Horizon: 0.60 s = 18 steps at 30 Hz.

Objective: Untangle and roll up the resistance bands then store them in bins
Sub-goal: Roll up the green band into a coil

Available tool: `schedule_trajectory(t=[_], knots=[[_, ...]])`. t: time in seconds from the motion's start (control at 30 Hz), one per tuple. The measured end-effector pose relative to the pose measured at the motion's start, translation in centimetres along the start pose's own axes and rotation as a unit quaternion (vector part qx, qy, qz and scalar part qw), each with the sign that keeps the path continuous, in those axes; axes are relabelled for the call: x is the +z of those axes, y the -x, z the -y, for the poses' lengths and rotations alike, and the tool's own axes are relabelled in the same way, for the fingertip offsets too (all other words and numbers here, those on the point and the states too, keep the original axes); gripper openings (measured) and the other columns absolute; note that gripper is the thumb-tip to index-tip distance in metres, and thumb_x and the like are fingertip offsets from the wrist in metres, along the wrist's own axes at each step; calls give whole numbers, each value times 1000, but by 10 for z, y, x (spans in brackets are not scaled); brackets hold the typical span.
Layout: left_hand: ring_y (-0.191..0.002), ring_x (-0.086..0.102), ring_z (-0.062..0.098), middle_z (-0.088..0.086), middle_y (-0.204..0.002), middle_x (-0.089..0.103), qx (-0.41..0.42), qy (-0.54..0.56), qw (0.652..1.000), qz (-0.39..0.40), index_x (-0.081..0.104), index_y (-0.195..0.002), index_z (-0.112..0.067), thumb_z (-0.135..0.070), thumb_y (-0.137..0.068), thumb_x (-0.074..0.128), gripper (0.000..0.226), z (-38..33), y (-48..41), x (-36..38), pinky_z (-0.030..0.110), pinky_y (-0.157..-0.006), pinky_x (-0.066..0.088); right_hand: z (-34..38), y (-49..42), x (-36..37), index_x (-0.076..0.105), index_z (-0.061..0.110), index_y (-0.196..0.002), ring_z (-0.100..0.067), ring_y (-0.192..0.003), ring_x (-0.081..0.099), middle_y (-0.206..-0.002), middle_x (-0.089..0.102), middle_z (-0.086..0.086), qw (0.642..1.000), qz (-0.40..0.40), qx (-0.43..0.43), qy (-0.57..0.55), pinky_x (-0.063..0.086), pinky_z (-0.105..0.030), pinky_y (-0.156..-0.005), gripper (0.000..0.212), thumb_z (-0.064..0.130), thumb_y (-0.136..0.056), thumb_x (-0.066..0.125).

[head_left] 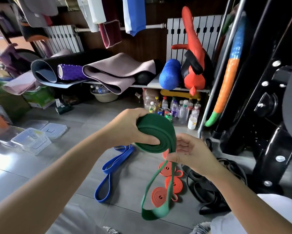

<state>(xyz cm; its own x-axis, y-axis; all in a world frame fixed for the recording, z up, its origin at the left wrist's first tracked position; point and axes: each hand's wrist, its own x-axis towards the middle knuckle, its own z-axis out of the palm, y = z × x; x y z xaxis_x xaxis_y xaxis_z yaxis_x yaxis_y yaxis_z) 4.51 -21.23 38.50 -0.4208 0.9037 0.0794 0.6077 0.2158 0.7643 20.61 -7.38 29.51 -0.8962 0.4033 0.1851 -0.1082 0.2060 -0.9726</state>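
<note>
- My left hand (130, 130) is clamped on the green band (156, 134): thumb pressed across the face of the coil, fingers curled over its top edge. The coil is partly wound and held above the floor.
- My right hand (190, 152) is just beside the coil, to its right and slightly lower. Its fingertips pinch the loose strand where it leaves the coil; the remaining fingers are spread.
- The decisive relation: the unrolled tail (154, 196) hangs from the right-hand pinch straight down and towards me, ending in a slack loop near my knees. Its long axis runs near-vertical, below both hands. The right hand is the nearer one to it and, in my judgement, should feed it while the left turns the coil.
- On the tiled floor (84, 125) beneath, three orange bands (167, 183) lie already rolled, touching or nearly so; the green tail crosses in front of them.
- A blue band (111, 173) lies unrolled to the left of these; a black tangle of bands (209, 186) lies to the right.
- Further left, clear plastic bins (35, 137) with lids sit well apart from my hands. No band is visible in them.
</note>
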Motion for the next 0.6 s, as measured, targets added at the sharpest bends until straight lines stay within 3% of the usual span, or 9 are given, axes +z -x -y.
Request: schedule_trajectory(t=[0.13,0.23,0.33,0.4,0.47,0.5,0.57,0.6], knots=[[-78,69,17,-1,-85,72,-41,188,979,-67,63,-92,-17,-8,-54,85,45,14,9,20,29,-70,57,-2,-7,11,65,27,-100,-10,-94,68,-97,74,6,996,-13,-27,-89,52,-27,-90,48,19,-55,80],[-84,68,27,15,-96,70,-67,369,926,-41,59,-108,-1,-4,-58,84,56,24,15,34,36,-71,59,-3,-9,17,63,22,-104,-12,-95,67,-99,73,5,993,-24,-35,-111,53,-28,-90,49,14,-58,77],[-92,65,30,18,-102,67,-94,449,888,-11,54,-117,2,-2,-69,70,51,31,19,47,40,-81,56,-3,-9,19,63,19,-101,-15,-91,69,-94,74,3,994,-49,-36,-90,54,-31,-87,46,14,-58,79],[-91,67,22,10,-101,69,-100,389,916,4,52,-119,-3,1,-71,73,53,33,19,46,35,-81,57,-7,-7,18,64,19,-98,-14,-86,70,-89,75,3,996,-53,-25,-62,55,-28,-81,43,9,-60,81],[-100,61,15,2,-118,61,-89,172,981,32,46,-129,-13,-4,-70,80,68,34,15,36,29,-85,54,-12,-4,17,64,20,-96,-12,-83,70,-88,74,5,999,-40,-9,-36,54,-21,-74,43,2,-62,83],[-107,54,12,-4,-127,50,-79,48,994,55,40,-134,-19,-12,-68,83,79,33,12,32,25,-88,50,-14,-2,17,65,21,-96,-11,-83,70,-89,74,6,999,-29,-2,-20,54,-19,-72,43,0,-63,83],[-110,42,7,-12,-125,38,-37,-139,983,111,35,-138,-27,-27,-65,85,88,27,8,28,21,-90,41,-17,2,20,66,26,-94,-11,-84,70,-90,73,6,1000,-7,6,11,54,-21,-73,43,2,-64,83],[-108,45,9,-12,-121,42,-22,-193,971,141,39,-134,-26,-30,-65,84,83,23,5,28,23,-90,42,-19,3,21,66,28,-93,-12,-84,69,-90,73,6,1000,-1,10,21,55,-22,-75,41,5,-63,84]])
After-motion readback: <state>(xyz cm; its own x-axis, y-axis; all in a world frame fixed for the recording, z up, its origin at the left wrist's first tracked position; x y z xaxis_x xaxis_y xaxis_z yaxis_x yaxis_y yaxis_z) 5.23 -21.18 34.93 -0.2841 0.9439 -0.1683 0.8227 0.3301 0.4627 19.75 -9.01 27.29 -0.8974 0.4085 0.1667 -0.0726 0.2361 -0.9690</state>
